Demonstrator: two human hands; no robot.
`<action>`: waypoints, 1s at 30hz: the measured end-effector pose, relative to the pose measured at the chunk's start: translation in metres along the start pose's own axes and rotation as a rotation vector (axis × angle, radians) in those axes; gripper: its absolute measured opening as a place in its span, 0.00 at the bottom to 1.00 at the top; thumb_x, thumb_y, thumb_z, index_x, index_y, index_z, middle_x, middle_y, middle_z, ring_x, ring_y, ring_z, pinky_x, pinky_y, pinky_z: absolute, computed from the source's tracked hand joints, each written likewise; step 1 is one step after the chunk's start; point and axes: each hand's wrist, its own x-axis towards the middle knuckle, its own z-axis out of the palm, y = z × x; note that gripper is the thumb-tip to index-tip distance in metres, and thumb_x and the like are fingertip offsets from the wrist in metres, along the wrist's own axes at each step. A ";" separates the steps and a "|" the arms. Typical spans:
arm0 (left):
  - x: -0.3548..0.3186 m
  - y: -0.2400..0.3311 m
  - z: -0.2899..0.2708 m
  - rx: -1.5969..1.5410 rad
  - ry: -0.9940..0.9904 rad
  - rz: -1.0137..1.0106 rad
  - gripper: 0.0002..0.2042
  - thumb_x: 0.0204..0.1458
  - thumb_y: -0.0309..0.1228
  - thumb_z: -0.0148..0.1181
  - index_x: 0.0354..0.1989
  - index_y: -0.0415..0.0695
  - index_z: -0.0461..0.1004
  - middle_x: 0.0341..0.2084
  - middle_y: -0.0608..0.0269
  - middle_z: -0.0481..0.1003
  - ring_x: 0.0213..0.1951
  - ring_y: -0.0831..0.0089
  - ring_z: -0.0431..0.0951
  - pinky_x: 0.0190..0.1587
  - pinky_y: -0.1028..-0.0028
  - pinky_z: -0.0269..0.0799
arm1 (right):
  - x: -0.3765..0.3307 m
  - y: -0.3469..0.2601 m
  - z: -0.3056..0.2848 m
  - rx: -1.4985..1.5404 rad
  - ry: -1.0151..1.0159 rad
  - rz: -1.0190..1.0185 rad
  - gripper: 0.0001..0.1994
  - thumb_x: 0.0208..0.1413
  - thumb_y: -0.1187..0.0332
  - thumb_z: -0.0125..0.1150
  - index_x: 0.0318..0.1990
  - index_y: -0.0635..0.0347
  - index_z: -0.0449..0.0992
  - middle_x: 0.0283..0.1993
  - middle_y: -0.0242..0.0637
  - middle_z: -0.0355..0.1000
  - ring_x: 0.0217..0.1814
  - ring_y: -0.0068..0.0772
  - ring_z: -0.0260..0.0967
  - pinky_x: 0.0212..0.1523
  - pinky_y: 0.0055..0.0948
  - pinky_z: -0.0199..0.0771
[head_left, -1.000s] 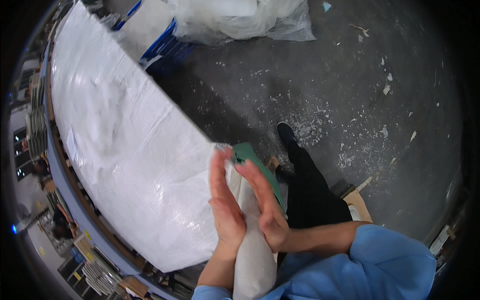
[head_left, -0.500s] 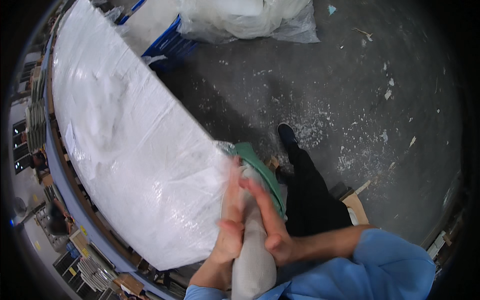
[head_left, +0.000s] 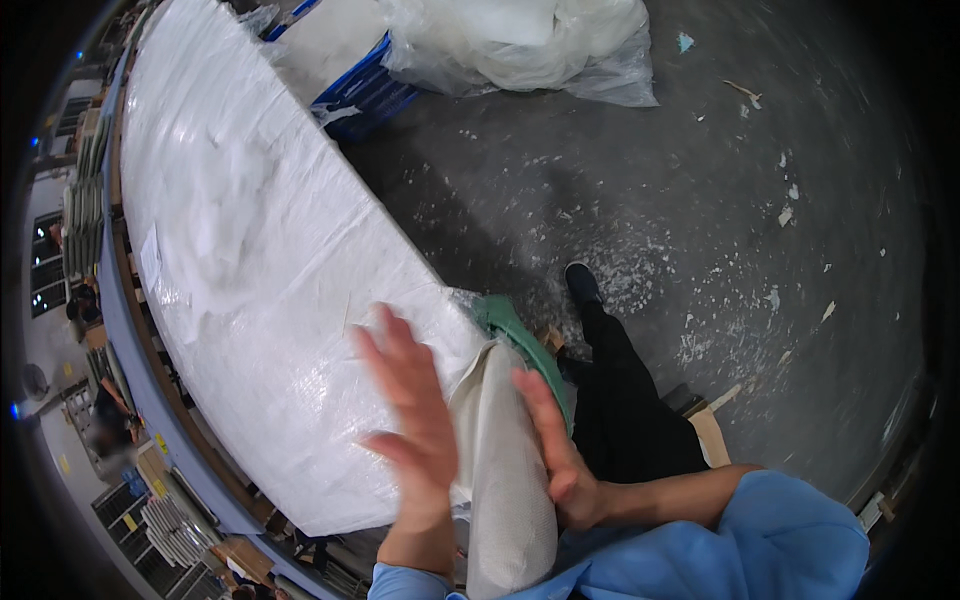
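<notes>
A long, padded piece in off-white mesh fabric (head_left: 508,490) extends away from my body along the table's right edge. Just left of it, my left hand (head_left: 408,405) is raised with fingers spread, blurred by motion and holding nothing. My right hand (head_left: 560,455) lies against the right side of the mesh piece, its fingers stretched out and not wrapped round it. Green fabric (head_left: 515,325) hangs at the far end of the piece, over the table corner. Beneath my left hand is the white table top (head_left: 290,370), covered in glossy plastic film.
Beyond the table stands a blue crate (head_left: 365,95), with a clear plastic bag of white material (head_left: 520,45) beside it. Scraps and white flecks litter the grey floor (head_left: 800,120). Stacks of padded panels (head_left: 85,205) line the far left, past a blue-grey rail (head_left: 180,400).
Both hands were together over the mesh piece. My left hand has lifted away to the left, and my right has shifted slightly right, uncovering the fabric's far end.
</notes>
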 end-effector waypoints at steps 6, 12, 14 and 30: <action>-0.012 0.011 0.023 0.232 -0.014 -0.033 0.55 0.59 0.81 0.20 0.84 0.53 0.18 0.85 0.52 0.23 0.84 0.51 0.21 0.81 0.48 0.16 | 0.049 -0.017 0.007 0.015 -0.015 -0.142 0.62 0.66 0.20 0.28 0.81 0.76 0.26 0.88 0.61 0.25 0.91 0.55 0.20 0.85 0.52 0.20; 0.007 0.000 0.003 0.128 0.119 0.101 0.54 0.61 0.79 0.20 0.84 0.53 0.20 0.85 0.50 0.30 0.84 0.49 0.29 0.81 0.48 0.19 | 0.010 0.000 -0.022 -0.045 0.008 -0.062 0.62 0.64 0.19 0.27 0.82 0.72 0.26 0.88 0.61 0.27 0.91 0.55 0.21 0.85 0.54 0.20; 0.014 0.008 -0.007 0.106 0.177 0.130 0.54 0.60 0.80 0.19 0.84 0.53 0.20 0.85 0.49 0.34 0.84 0.50 0.31 0.82 0.49 0.22 | -0.002 0.001 -0.018 -0.032 -0.026 -0.034 0.62 0.65 0.19 0.27 0.82 0.72 0.26 0.88 0.61 0.26 0.91 0.56 0.21 0.85 0.55 0.21; 0.002 0.037 0.003 0.043 0.237 0.274 0.50 0.63 0.78 0.22 0.85 0.60 0.22 0.85 0.50 0.31 0.84 0.50 0.36 0.81 0.48 0.24 | -0.012 -0.005 -0.002 0.001 -0.072 -0.047 0.60 0.68 0.22 0.29 0.82 0.75 0.27 0.88 0.61 0.26 0.91 0.57 0.22 0.85 0.53 0.21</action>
